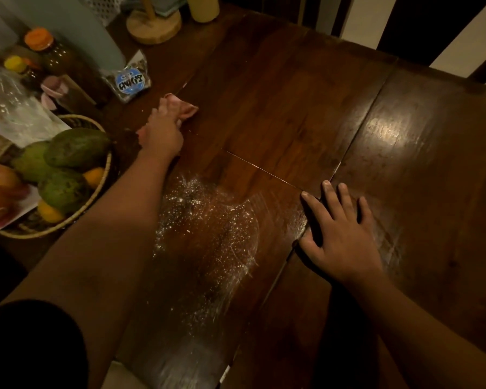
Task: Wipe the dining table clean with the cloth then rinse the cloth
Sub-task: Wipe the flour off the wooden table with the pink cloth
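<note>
Wiping looks like the current step: the left hand is bunched round the pink cloth at the far side of the desk, while the right hand lies flat on the wood, fingers spread. Next, I'd guess, the cloth needs dragging through the white powder nearer the body. The woven basket on the left holds green fruit and oranges.

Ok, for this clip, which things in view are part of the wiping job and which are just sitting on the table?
Part of the job: cloth, gripped by the left hand; white powder on the dining table; right hand, flat on the table.

Just lying about: fruit basket; orange-lidded jar; blue-labelled packet; wooden stand; yellow container.
</note>
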